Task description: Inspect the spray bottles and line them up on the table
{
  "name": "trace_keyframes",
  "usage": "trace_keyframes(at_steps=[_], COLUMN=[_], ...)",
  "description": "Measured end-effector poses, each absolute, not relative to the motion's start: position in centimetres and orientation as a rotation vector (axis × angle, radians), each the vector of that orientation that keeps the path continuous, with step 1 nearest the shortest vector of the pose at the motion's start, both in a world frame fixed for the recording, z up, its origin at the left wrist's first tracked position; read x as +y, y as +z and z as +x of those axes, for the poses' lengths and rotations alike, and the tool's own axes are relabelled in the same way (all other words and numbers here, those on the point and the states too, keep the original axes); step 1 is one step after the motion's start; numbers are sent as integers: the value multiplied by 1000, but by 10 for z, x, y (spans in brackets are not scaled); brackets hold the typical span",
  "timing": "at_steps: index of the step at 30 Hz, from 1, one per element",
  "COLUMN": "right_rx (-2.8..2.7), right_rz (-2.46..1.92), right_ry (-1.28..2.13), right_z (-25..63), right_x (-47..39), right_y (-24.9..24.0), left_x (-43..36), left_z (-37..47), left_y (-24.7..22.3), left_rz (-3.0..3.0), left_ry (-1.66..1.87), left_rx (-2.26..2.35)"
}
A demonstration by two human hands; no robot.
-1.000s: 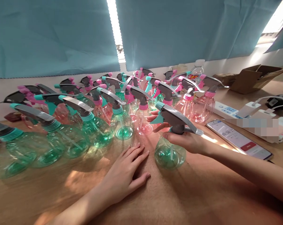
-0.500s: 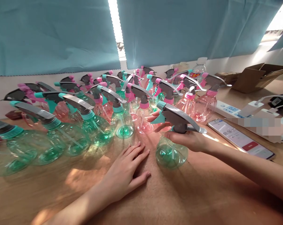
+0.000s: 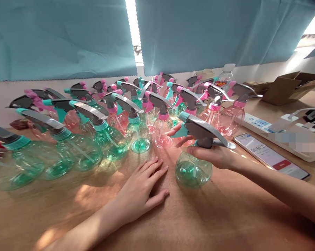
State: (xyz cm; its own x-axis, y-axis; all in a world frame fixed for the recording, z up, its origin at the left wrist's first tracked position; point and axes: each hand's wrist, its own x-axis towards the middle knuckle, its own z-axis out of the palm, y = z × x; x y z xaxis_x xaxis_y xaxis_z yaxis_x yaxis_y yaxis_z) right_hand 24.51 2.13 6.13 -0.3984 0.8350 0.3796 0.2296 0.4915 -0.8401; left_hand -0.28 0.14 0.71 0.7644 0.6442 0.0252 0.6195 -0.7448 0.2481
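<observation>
In the head view, my right hand (image 3: 217,157) wraps round the neck of a clear green spray bottle (image 3: 192,172). Its thumb crosses the near side, and the fingers reach past the far side below the teal trigger. The bottle stands about upright at the table's middle, its grey spray head pointing left. Left of it, my left hand (image 3: 144,190) lies flat on the wooden table (image 3: 178,223), fingers spread and holding nothing. Closest beyond my hands are another green spray bottle (image 3: 139,139) and a pink spray bottle (image 3: 162,136).
Several more green and pink spray bottles crowd the back and left. On the right lie a phone (image 3: 271,155) with a running timer and a white power strip (image 3: 263,127) with plugs. Behind them sits an open cardboard box (image 3: 283,89). A blue curtain (image 3: 68,38) hangs at the back.
The view has shifted slightly, so everything appears a little farther right. Both hands and the held spray bottle keep about the same places on the table.
</observation>
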Motion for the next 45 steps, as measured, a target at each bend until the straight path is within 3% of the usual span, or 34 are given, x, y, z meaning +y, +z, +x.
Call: trace_keyframes(at_steps=[25, 29, 45], right_rx=[-1899, -1928, -1860], right_rz=[-1145, -1001, -799], right_ry=[838, 728, 895], right_z=[258, 251, 237], right_x=[14, 18, 17], right_y=[57, 59, 66], left_x=[1, 1, 2], left_z=[-3, -4, -4], left_y=[10, 9, 6], left_rz=[2691, 2686, 2728], left_ry=[233, 224, 179], left_rx=[962, 969, 958])
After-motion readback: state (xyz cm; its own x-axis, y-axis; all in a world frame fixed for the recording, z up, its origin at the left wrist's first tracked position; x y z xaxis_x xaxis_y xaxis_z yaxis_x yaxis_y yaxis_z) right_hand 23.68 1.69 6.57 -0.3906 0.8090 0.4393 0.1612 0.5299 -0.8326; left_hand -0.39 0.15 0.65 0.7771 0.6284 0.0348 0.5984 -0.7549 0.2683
